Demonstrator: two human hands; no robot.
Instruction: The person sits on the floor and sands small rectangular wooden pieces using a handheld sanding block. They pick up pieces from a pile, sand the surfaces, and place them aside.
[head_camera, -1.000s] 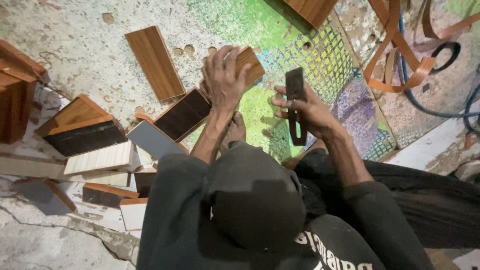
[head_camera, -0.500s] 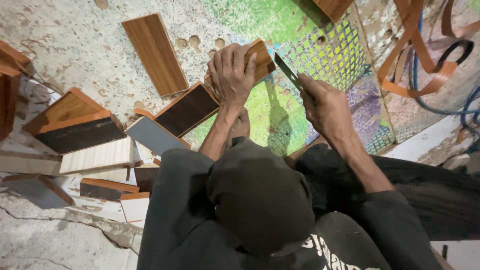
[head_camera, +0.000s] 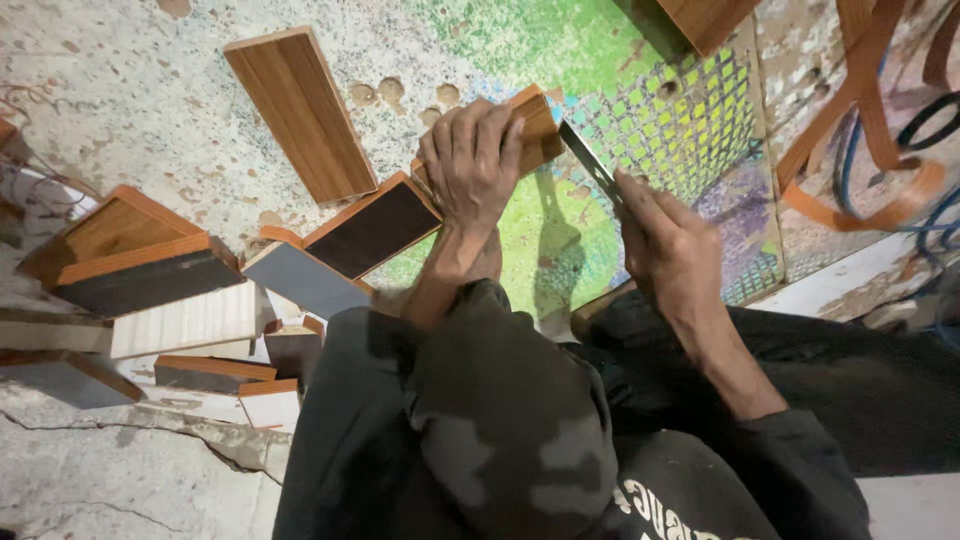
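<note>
Small wood-laminate block (head_camera: 535, 125), stiff, light-looking, likely slick-faced, at centre over the painted floor (head_camera: 520, 240), clamped across its top by left hand (head_camera: 470, 160); right hand (head_camera: 665, 235) closed around dark flat blade (head_camera: 588, 160).

two hands (head_camera: 470, 165), one dark flat tool (head_camera: 590, 165), about a dozen wood-laminate panels (head_camera: 300, 110)

Nothing here for you to log: no packages, labels, signs or screens in view. The only lettering is white print on the black garment (head_camera: 690, 510) at the bottom edge (partly cut off by the frame, curved row of blocky characters), and that's clothing, not a label.
</note>
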